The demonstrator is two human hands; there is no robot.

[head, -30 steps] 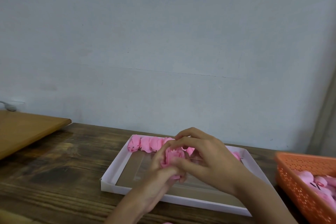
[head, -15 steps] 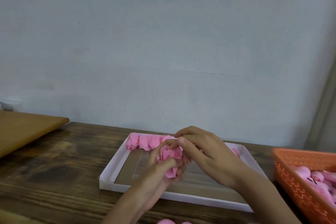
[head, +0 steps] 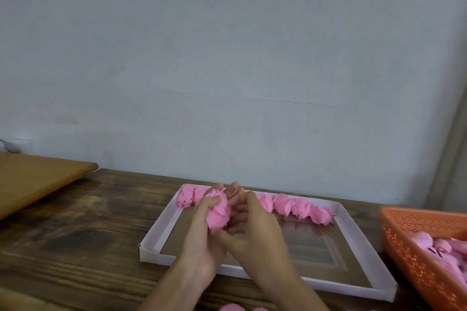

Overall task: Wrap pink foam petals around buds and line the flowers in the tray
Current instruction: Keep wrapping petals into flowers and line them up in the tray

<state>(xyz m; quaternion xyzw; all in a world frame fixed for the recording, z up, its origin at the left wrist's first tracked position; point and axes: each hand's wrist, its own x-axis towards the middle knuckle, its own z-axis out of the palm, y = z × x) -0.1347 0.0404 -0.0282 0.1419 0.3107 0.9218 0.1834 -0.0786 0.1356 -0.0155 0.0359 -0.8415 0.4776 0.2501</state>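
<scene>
Above the near-left part of the white tray (head: 156,231), both hands are working on one pink foam flower (head: 219,209), which is being held clear of the tray floor. The left hand (head: 202,242) is gripping the flower from the left, its thumb lying across the petals and its fingers curling behind. The right hand (head: 256,232) is grasping it from the right, with bent fingers pressing on the petals and the thumb tucking under the base. A row of finished flowers (head: 295,206) is lying along the tray's far wall, running from the left corner to near the right corner. Right of the tray, an orange basket (head: 404,242) is holding pink foam pieces (head: 439,250). The tray is sitting on a dark wooden table (head: 75,222), and a lighter wooden board (head: 30,179) is lying far to the tray's left.
</scene>
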